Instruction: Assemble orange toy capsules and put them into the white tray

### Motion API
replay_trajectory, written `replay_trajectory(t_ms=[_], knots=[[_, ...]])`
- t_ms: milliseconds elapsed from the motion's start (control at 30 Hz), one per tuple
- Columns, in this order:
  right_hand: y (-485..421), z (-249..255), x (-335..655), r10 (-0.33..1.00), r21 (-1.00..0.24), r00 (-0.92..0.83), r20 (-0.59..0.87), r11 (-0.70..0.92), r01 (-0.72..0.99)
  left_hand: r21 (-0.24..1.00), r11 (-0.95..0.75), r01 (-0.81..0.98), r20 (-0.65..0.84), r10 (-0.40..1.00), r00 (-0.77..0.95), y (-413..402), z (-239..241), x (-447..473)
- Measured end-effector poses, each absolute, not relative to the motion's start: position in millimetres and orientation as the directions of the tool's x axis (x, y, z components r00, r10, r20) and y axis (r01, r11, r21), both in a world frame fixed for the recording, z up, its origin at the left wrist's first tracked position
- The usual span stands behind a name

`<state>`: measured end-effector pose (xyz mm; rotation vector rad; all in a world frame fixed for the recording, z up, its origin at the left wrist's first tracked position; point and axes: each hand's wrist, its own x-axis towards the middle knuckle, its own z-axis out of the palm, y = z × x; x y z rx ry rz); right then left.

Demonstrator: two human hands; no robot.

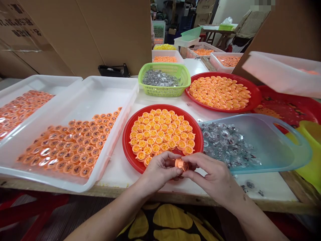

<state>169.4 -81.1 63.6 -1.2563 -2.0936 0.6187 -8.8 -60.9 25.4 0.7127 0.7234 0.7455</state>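
Between my two hands is a small orange plastic cup-shaped piece (179,164), its dark printed round face turned to the right. My left hand (160,170) pinches its left side. At the opposite side, the thumb and fingertips of my right hand (213,175) close on the rim by that face. Just behind the hands, a red round tray (125,147) carries many orange cup pieces with yellow insides. To the right stands a pale blue basin (281,147) with clear printed discs in it, partly behind my right hand.
At left, a white tray (105,90) holds rows of orange pieces with printed faces; another white tray (37,80) adjoins it. Behind are a green basket (164,90) of clear parts and a second red tray (255,93). Loose discs (250,184) lie near the front edge.
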Motion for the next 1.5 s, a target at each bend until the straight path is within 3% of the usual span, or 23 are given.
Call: replay_trajectory(t_ms=[200, 467, 733, 867, 1033, 1133, 1367, 1500], knots=[[-82.9, 63.9, 166.8, 0.853, -0.584, -0.387, 0.351, 0.522, 0.622, 0.782, 0.526, -0.335, -0.300, 0.788, 0.537, -61.4, 26.1, -8.7], [-81.6, 66.3, 164.6, 0.870, -0.615, -0.388, 0.305, 0.491, 0.617, 0.821, 0.489, -0.294, -0.285, 0.798, 0.531, -67.7, 29.0, -11.4], [-90.9, 54.4, 149.6, 0.835, -0.520, -0.405, 0.373, 0.550, 0.654, 0.879, 0.444, -0.175, -0.318, 0.818, 0.480, -70.5, 34.9, -9.9], [-88.7, 50.2, 156.3, 0.905, -0.672, -0.305, 0.296, 0.424, 0.607, 0.898, 0.399, -0.186, -0.273, 0.836, 0.477, -69.1, 33.0, -11.6], [-83.8, 45.9, 162.7, 0.976, -0.937, -0.218, -0.003, 0.074, 0.342, 0.971, 0.219, -0.094, -0.155, 0.881, 0.447, -67.1, 38.0, -17.4], [-83.6, 41.5, 157.2, 0.972, -0.973, -0.230, -0.050, 0.004, 0.229, 0.974, 0.216, -0.071, -0.169, 0.897, 0.409, -67.8, 38.0, -15.0], [-85.7, 34.1, 144.5, 0.994, -0.989, -0.106, -0.001, 0.015, 0.148, 0.980, 0.184, 0.073, -0.198, 0.916, 0.348, -65.5, 37.6, -12.8], [-80.7, 37.4, 139.5, 1.000, -0.998, -0.029, 0.012, 0.014, 0.066, 0.964, 0.258, -0.059, -0.217, 0.899, 0.379, -61.3, 39.0, -10.9]])
